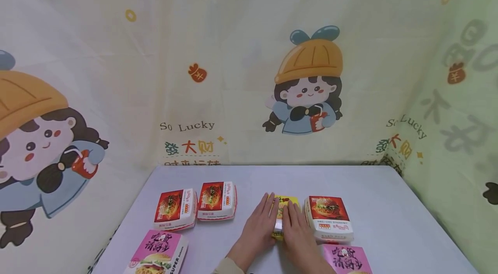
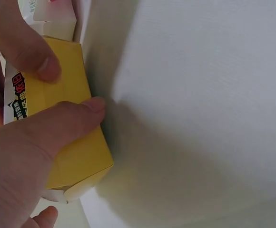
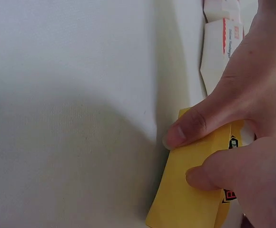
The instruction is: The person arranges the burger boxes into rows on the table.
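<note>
A small yellow food box [image 1: 279, 218] sits on the table between my hands, its printed top partly hidden by fingers. My left hand [image 1: 257, 224] holds its left side, fingers stretched forward over the top edge. From the right, my right hand [image 1: 297, 233] holds it the same way. In the left wrist view, both thumbs press the plain yellow side of the box [image 2: 76, 159], and a flap [image 2: 88, 183] stands out at its end. The right wrist view also shows the two thumbs on that side of the box [image 3: 188, 204].
Close to the right hand stands a white-and-red hamburger box [image 1: 328, 218], with a pink burger box [image 1: 348, 259] nearer me. Two more hamburger boxes [image 1: 176, 209] [image 1: 216, 200] stand at the left, above another pink box [image 1: 157, 252]. A printed cloth [image 1: 241, 92] hangs behind the table [image 1: 249, 174].
</note>
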A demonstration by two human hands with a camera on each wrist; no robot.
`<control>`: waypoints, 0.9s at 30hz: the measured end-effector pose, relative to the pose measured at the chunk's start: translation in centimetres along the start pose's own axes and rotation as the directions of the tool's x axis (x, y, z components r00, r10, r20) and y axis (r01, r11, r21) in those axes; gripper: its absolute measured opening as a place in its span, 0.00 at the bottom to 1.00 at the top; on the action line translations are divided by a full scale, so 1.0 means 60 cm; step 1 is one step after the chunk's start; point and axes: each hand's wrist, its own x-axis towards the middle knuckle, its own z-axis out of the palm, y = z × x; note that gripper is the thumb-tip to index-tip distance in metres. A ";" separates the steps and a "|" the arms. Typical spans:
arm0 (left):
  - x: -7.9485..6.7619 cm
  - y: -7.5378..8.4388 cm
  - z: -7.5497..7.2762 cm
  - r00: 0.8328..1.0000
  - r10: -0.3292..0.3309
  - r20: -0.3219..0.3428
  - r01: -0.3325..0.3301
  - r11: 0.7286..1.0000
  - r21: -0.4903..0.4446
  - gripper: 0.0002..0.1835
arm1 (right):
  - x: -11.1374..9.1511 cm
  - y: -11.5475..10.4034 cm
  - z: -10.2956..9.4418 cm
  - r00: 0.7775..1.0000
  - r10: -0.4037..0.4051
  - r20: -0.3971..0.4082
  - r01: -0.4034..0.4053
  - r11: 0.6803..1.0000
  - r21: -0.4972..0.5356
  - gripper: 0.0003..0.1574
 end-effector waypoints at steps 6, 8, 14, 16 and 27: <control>-0.004 0.003 0.008 0.999 -0.019 -0.049 0.019 1.000 0.002 0.56 | -0.001 0.001 0.001 0.999 -0.017 -0.029 0.017 1.000 -0.002 0.52; -0.007 0.005 0.010 0.998 -0.012 -0.066 0.013 1.000 0.023 0.54 | -0.002 0.002 0.003 0.998 -0.036 -0.056 0.035 0.999 -0.011 0.52; -0.013 0.007 0.015 0.995 0.019 -0.101 -0.009 0.995 0.095 0.50 | -0.003 0.003 0.007 0.994 -0.054 -0.099 0.049 0.998 -0.050 0.50; -0.013 0.008 0.019 0.995 0.018 -0.099 -0.008 0.995 0.103 0.49 | -0.003 0.003 0.007 0.994 -0.052 -0.095 0.047 0.998 -0.052 0.51; -0.021 0.009 0.019 0.998 -0.024 -0.057 0.025 1.000 0.009 0.46 | -0.001 0.004 0.006 0.999 -0.031 -0.041 0.032 0.999 0.007 0.57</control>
